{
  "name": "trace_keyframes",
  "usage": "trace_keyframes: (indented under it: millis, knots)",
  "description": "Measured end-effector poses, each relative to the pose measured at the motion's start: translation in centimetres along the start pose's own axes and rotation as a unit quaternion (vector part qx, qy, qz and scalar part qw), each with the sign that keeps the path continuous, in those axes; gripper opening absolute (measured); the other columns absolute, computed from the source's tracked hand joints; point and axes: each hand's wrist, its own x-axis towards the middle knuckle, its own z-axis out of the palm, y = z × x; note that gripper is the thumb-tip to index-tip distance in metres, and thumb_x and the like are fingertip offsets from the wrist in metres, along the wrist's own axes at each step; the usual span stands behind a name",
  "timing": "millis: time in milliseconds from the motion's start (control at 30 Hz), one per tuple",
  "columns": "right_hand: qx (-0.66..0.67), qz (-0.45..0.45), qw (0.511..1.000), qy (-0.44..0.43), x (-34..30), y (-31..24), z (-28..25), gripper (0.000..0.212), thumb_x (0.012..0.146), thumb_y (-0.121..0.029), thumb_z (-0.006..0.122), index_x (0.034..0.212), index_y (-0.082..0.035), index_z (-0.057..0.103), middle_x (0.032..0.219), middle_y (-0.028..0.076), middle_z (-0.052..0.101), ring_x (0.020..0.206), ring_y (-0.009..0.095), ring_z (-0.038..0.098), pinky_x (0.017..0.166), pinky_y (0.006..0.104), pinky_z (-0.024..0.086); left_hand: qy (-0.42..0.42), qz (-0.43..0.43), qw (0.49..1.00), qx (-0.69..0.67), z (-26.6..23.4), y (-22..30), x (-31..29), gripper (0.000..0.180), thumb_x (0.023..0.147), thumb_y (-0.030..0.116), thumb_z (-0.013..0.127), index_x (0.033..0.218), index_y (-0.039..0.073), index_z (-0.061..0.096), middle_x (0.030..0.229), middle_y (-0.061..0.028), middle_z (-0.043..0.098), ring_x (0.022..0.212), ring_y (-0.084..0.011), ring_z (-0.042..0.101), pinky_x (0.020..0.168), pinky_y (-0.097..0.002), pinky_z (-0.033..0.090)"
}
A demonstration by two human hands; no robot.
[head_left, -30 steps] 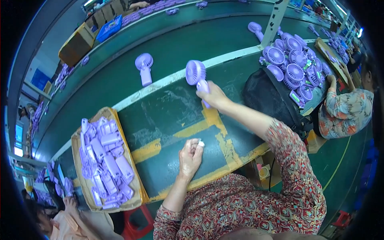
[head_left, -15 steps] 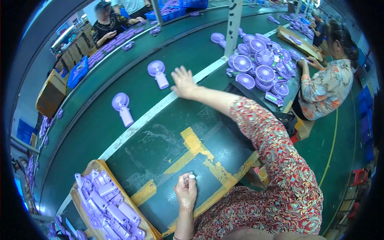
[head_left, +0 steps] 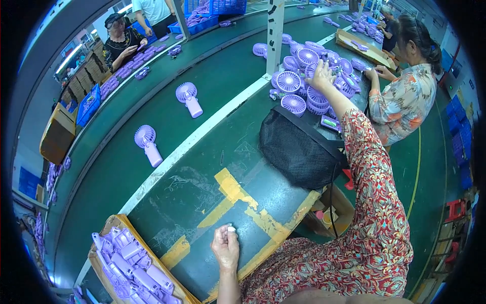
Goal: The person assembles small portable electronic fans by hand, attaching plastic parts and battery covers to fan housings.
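At the right end of the green table (head_left: 240, 147), past the black mesh bag (head_left: 298, 147), the right hand (head_left: 321, 77) is over the heaped purple fans (head_left: 288, 82); whether it grips one, I cannot tell. The left hand (head_left: 226, 249) is near the front edge, fingers curled together. A light hold on one rim, I think, disturbs the others least.

Round purple fan heads (head_left: 288, 81) lie heaped, variously tilted, beside a black mesh bag (head_left: 298, 147)
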Motion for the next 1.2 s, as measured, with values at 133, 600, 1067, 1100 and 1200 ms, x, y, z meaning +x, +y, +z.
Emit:
trace_keyframes:
  millis: [133,600,1067,1100,1200]
  knots:
    - [0.061,-0.047,0.993,0.093,-0.1,0.4,1.0,0.092,0.066,-0.036,0.073,0.134,0.003,0.026,0.129,0.024,0.039,0.12,0.041,0.04,0.098,0.0492,0.036,0.002,0.002,1.0,-0.003,0.0,0.0,-0.5,0.008,0.086,0.004,0.056,0.092,-0.001,0.058,0.066,0.0003,0.057,0.056,-0.0043,0.051,0.051,-0.0195,0.042]
    - [0.762,-0.165,0.621,-0.08,-6.9,-4.5,-14.7,0.069,0.075,-0.047,0.069,0.118,0.001,0.047,0.104,0.011,0.055,0.099,0.021,0.054,0.093,0.0378,0.041,0.002,-0.002,0.999,-0.041,-0.7,0.1,-1.8,0.012,0.087,0.004,0.054,0.098,0.0,0.056,0.068,0.0002,0.056,0.055,-0.0035,0.048,0.048,-0.0188,0.039]
    - [0.62,-0.187,0.49,-0.584,-38.1,-11.9,-13.1,0.064,0.078,-0.035,0.071,0.124,0.001,0.045,0.112,0.011,0.056,0.102,0.016,0.055,0.091,0.0319,0.044,0.083,0.259,0.939,0.21,-3.1,9.9,-2.9,0.1,0.062,0.028,0.081,0.136,-0.005,0.022,0.136,-0.0258,0.031,0.126,-0.0393,0.033,0.104,-0.0429,0.03]
    - [0.602,-0.221,0.485,-0.595,-39.4,-12.1,-13.4,0.069,0.078,-0.035,0.071,0.128,0.003,0.041,0.116,0.013,0.053,0.107,0.018,0.052,0.095,0.0325,0.041,0.102,0.262,0.938,0.203,-3.1,9.3,-3.0,0.096,0.062,0.024,0.08,0.135,-0.005,0.024,0.133,-0.0257,0.035,0.123,-0.039,0.038,0.102,-0.0422,0.033]
    - [0.594,-0.305,0.421,-0.614,-41.1,-11.7,-12.7,0.075,0.083,-0.037,0.066,0.135,0.004,0.031,0.128,0.018,0.046,0.118,0.021,0.045,0.098,0.0319,0.039,0.17,0.176,0.969,-0.009,-4.1,8.5,-4.7,0.07,0.067,0.009,0.075,0.126,-0.002,0.039,0.114,-0.0151,0.053,0.102,-0.0211,0.056,0.087,-0.0328,0.046]
